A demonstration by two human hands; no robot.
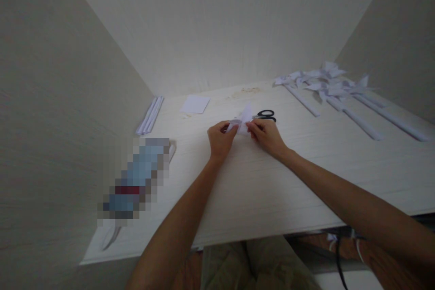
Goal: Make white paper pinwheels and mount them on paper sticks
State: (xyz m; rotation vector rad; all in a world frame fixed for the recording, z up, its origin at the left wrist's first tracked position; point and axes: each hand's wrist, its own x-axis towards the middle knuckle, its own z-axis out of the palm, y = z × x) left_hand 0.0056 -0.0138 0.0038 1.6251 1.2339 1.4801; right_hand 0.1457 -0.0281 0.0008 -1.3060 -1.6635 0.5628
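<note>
Both hands hold a small white paper piece point(245, 117) above the middle of the desk; one corner of it points up and part is curled over. My left hand point(220, 139) pinches its left side between thumb and fingers. On the paper's right side, the fingertips of my right hand point(267, 135) are closed. Just behind my right hand lie scissors with black handles point(266, 113), their blades mostly hidden by the paper and hand.
White paper pinwheels on rolled sticks point(353, 93) lie piled at the right. A square paper sheet point(195, 104) rests near the back wall. Several rolled paper sticks point(150, 115) lie at the left, with a pixelated object point(136, 176) in front of them. Walls enclose the back and sides.
</note>
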